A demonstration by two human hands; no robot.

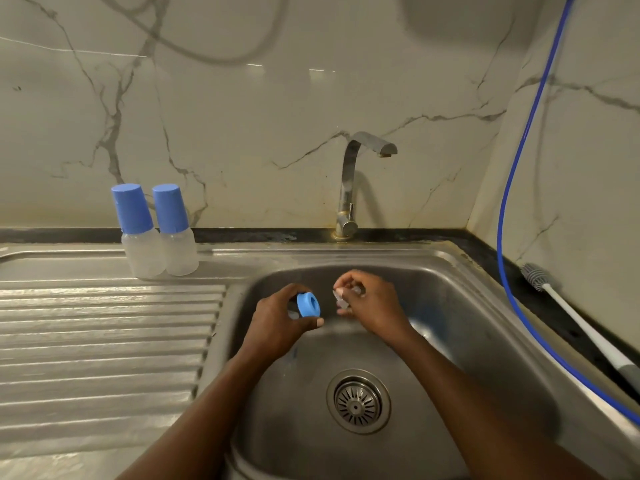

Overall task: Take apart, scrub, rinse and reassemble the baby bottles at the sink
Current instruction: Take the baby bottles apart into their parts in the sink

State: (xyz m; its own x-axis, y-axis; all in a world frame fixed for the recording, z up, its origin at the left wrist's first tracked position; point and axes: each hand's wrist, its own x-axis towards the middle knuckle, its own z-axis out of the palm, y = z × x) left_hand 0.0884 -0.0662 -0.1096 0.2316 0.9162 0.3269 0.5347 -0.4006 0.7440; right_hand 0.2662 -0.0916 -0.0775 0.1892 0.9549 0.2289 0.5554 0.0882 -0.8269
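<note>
Over the sink (460, 317), the left hand (277, 322) gripped a blue screw ring (308, 304) while the right hand (374, 303) pinched a clear teat (341, 299) just beside it. Two capped bottles (145, 251) stood touching at the back edge of the drainboard (104, 306).

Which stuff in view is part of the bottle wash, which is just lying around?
In use: blue collar ring in left hand; clear teat in right hand; two capped bottles; bottle brush; tap; sink.
Lying about: blue hose along the right wall.
</note>
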